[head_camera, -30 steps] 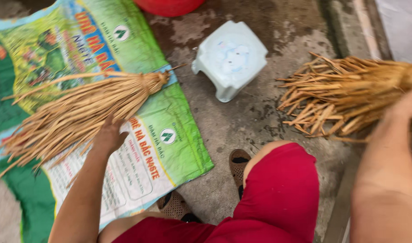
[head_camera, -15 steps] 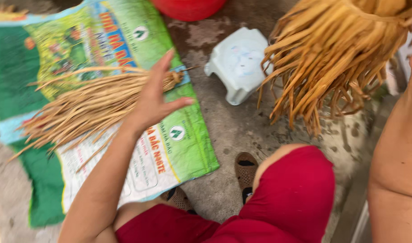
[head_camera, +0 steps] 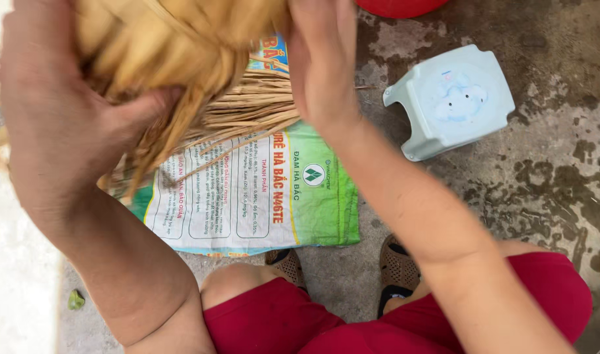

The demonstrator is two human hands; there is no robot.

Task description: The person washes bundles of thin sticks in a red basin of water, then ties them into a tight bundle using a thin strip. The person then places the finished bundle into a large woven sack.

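Note:
Close under the camera, both my hands hold one bundle of dry straw-coloured fibres. My left hand grips it from the left side and my right hand clasps it from the right. The bundle's loose ends hang down over a green and white printed sack spread on the ground. A second bundle of dry fibres lies on that sack, partly hidden behind my hands.
A small pale blue plastic stool stands on the wet concrete floor to the right. A red tub's rim shows at the top. My knees in red trousers and brown sandals fill the bottom.
My right hand has swung the bundle from the right to the middle, in front of the camera. My left hand rose off the sack and took hold of it.

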